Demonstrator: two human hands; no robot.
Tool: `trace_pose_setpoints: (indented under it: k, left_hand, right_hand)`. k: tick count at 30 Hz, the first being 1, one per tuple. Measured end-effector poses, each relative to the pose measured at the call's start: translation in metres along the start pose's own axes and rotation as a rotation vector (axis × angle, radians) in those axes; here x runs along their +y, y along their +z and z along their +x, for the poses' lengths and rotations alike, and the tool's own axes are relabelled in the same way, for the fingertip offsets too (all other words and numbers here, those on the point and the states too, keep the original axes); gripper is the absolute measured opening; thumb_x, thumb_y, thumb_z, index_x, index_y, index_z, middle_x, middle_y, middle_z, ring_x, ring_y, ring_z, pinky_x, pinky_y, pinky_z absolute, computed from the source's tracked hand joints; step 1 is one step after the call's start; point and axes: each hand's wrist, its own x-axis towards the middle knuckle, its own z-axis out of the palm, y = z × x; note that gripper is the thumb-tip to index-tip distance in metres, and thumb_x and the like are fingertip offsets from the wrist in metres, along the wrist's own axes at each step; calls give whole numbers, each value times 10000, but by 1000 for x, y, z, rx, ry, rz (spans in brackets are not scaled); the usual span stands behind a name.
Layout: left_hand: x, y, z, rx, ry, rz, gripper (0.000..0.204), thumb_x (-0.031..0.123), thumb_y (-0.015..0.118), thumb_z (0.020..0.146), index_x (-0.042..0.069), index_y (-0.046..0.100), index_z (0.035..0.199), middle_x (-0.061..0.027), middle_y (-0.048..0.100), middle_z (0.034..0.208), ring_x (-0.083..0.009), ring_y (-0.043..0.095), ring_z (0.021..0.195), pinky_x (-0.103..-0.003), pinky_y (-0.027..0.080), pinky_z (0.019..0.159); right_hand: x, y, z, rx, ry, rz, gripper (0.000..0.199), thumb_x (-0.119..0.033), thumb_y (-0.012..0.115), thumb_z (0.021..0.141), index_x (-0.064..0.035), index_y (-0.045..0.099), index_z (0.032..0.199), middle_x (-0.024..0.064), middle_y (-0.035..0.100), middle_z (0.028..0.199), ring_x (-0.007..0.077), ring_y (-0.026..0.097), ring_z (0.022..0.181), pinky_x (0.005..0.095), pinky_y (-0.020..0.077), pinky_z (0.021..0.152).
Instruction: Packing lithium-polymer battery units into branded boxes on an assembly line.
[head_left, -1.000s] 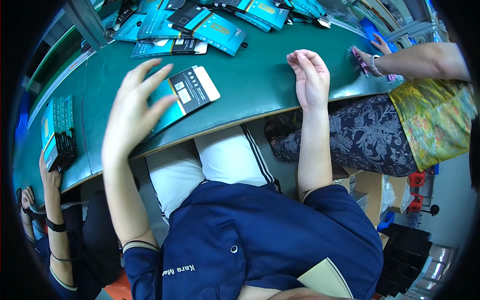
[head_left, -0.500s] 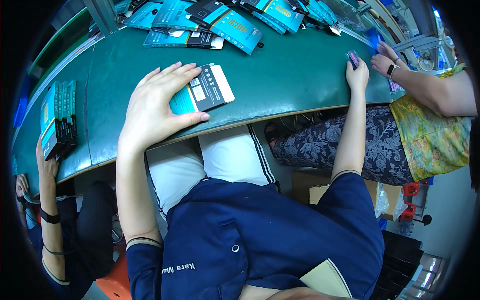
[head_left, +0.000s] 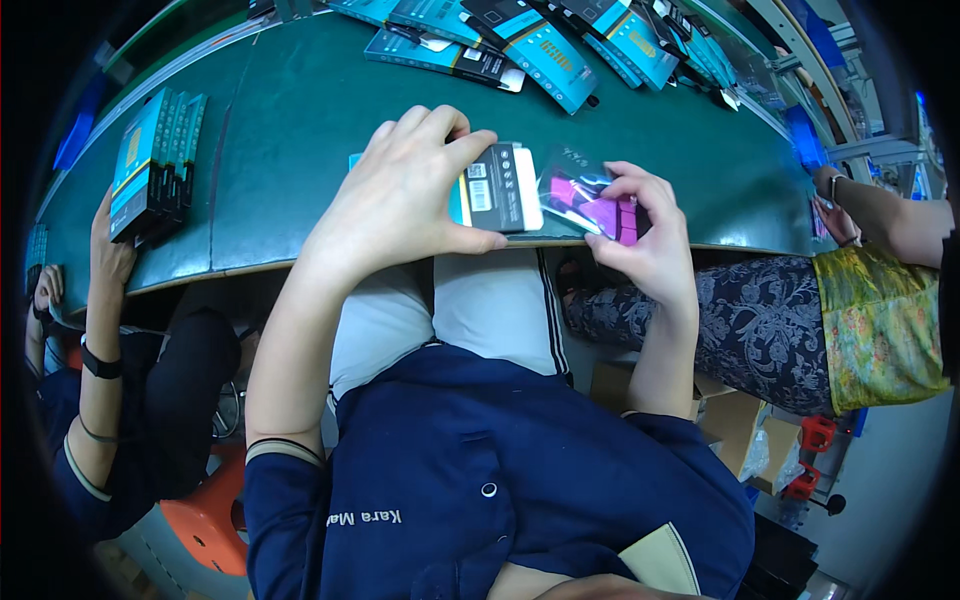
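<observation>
- The flat rectangular teal-and-black cardboard carton (head_left: 497, 190) lies on the green smooth-topped table (head_left: 290, 130), close to its near edge; its long axis runs roughly left to right, and its white end points right.
- The person's bare left hand (head_left: 400, 190) spans the carton, thumb along the near edge and fingers over the far one, covering much of its left part.
- The person's bare right hand (head_left: 650, 225) pinches a clear plastic packet with magenta contents (head_left: 590, 205) between thumb and curled fingers.
- The packet slants from upper left to lower right, its upper-left end just beside the carton's white end; whether they touch, I cannot tell.
- Beyond lies a loose pile of similar teal-and-black cartons (head_left: 540, 50).
- At far left, a co-worker's hand (head_left: 113, 250) is at a row of upright teal-and-black cartons (head_left: 140, 165).
</observation>
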Motion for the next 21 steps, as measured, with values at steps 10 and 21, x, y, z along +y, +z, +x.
trace_pose_setpoints:
  k: [10,21]
  left_hand:
    - [20,1,16,552,38,-337,807,288,923,569,61,515,1228,-115,601,1122,-255,607,1029,-360,484,907]
    - [32,-3,4,843,78,-1256,175,34,589,964,45,470,1092,-178,654,1114,-149,625,972,-276,492,854]
  right_hand:
    - [-60,20,36,64,-78,1244,396,-57,503,979,62,454,1353,206,502,1382,277,459,1332,393,350,1120]
    - [-102,76,59,378,-461,1096,187,-2,597,938,39,601,1120,124,641,1131,171,614,1036,276,461,942]
